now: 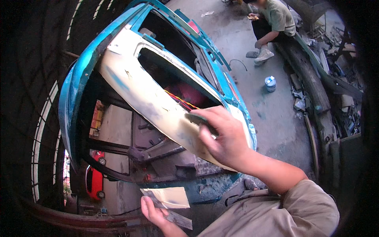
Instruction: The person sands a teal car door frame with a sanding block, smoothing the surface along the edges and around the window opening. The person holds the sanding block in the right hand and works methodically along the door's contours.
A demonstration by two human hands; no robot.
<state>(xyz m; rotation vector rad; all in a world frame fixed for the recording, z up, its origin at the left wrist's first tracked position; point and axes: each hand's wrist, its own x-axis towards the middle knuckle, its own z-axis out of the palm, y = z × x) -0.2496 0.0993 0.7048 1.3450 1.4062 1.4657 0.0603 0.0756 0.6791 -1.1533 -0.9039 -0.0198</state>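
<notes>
While the right hand [226, 136] clasped a dark pad [196, 118] against the teal vehicle body's [82, 65] cream panel [144, 94], seemingly for flat contact, the left hand [153, 211] gripped a cream sheet [173, 196] lower down, probably for easy reach.

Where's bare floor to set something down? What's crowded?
Best: the concrete floor between the teal car body and plank, on the near side of the blue-and-white can. Another patch lies between can and car body. Crowded: the scrap pile beyond the plank, and the lower end of the cream panel, where the right hand holds a dark pad.
</notes>
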